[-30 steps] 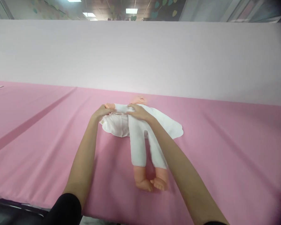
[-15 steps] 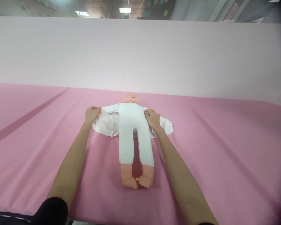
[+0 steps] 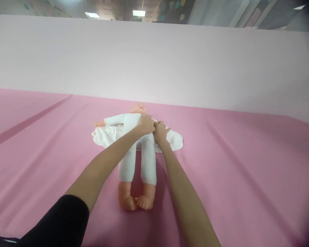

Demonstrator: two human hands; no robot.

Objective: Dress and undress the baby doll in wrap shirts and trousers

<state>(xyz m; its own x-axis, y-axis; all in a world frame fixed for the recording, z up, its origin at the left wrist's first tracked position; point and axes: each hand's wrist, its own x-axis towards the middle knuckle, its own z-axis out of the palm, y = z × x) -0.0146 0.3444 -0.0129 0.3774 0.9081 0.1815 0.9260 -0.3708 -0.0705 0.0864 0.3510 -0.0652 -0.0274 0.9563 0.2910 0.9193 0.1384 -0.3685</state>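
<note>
**Both hands meet at the doll's right side**

A baby doll (image 3: 137,151) in a white bodysuit lies on its back on the pink table cover (image 3: 234,171), its long axis running straight away from the person: bare feet nearest, head farthest, just short of the pale backdrop (image 3: 154,65). The left hand (image 3: 146,124) crosses over the doll's chest and rests curled on the white fabric at the doll's right flank. The right hand (image 3: 160,131) sits just beside it, touching or nearly so, with fingers bent down onto the same patch of cloth. Both seem to pinch the fabric, though the view is too small to tell whether it is the bodysuit or the white cloth (image 3: 175,141) spread beneath the doll.

That cloth fans out on either side of the torso. Away to the left of the hands, its other flap lies loose under the doll's outstretched arm (image 3: 110,121), well apart from either hand. The left forearm lies diagonally over the doll's hip and hides part of it. Nothing else stands near the hands.
</note>
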